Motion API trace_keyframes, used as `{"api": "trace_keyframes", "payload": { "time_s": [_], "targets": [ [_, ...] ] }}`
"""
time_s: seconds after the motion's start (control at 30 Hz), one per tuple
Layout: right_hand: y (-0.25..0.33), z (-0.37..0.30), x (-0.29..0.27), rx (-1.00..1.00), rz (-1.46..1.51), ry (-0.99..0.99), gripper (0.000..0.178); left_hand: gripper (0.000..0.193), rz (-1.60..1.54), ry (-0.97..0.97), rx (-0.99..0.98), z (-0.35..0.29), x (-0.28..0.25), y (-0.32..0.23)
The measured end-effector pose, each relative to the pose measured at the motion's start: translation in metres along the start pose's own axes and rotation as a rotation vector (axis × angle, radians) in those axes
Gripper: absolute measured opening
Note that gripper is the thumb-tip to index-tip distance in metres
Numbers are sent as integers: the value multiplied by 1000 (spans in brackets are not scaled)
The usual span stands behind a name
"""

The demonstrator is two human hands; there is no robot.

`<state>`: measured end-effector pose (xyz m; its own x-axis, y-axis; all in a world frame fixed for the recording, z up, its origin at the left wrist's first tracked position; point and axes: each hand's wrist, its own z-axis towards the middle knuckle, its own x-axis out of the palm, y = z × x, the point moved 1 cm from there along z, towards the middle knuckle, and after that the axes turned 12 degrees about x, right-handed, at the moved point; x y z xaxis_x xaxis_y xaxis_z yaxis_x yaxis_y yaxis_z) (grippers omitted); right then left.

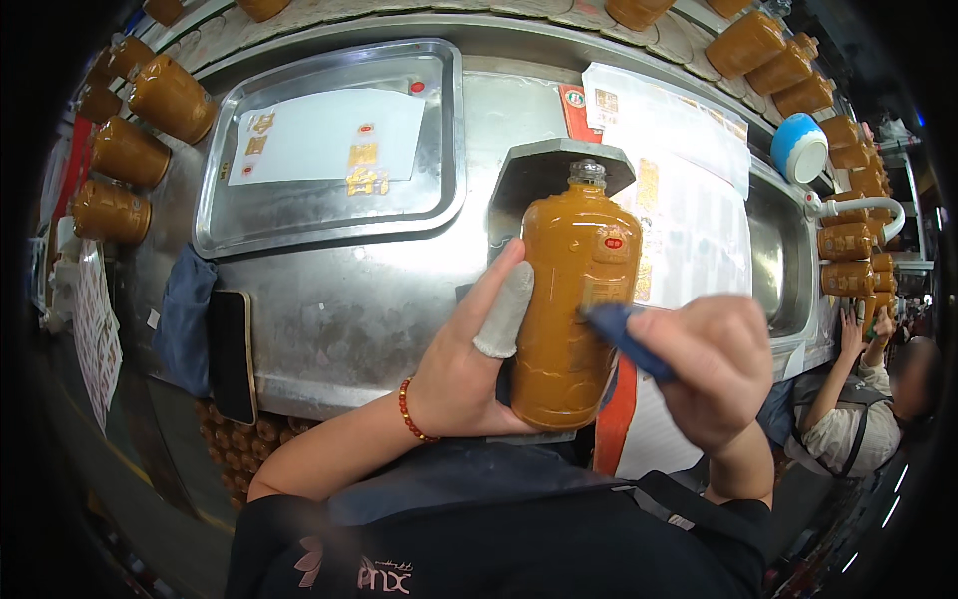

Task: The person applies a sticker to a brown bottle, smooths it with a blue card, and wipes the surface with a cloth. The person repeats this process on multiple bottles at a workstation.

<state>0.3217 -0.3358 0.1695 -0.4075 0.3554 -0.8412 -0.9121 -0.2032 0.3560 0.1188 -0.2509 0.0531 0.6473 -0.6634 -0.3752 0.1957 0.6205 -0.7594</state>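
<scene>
A caramel-brown bottle with a clear glass neck lies tilted before me, its neck pointing away against a dark angular metal rest. Around its left side and base my left hand is closed, with a grey finger cot on one finger and a beaded bracelet at the wrist. A small red-and-gold label sits near the bottle's shoulder, and a gold label lower down. Pinched in my right hand is a folded blue cloth, its tip at the lower label. That hand is slightly blurred.
A metal tray holding a label sheet stands at the left. Label sheets lie right of the bottle, beside a sink. A phone and blue cloth rest at the left edge. Brown bottles line both sides; a co-worker is at right.
</scene>
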Motion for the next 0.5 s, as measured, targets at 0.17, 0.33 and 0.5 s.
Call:
{"api": "trace_keyframes", "payload": {
  "time_s": [0.17,0.33,0.5],
  "targets": [
    [-11,-3,-4,30,-43,-16,44,140,-5,-10,1,1,0,-2],
    [-13,0,-5,70,6,-21,41,137,-82,-21,-19,-8,8,5],
    [-32,19,-4,203,178,64,26,125,-21,-102,36,0,4,2]
  ]
}}
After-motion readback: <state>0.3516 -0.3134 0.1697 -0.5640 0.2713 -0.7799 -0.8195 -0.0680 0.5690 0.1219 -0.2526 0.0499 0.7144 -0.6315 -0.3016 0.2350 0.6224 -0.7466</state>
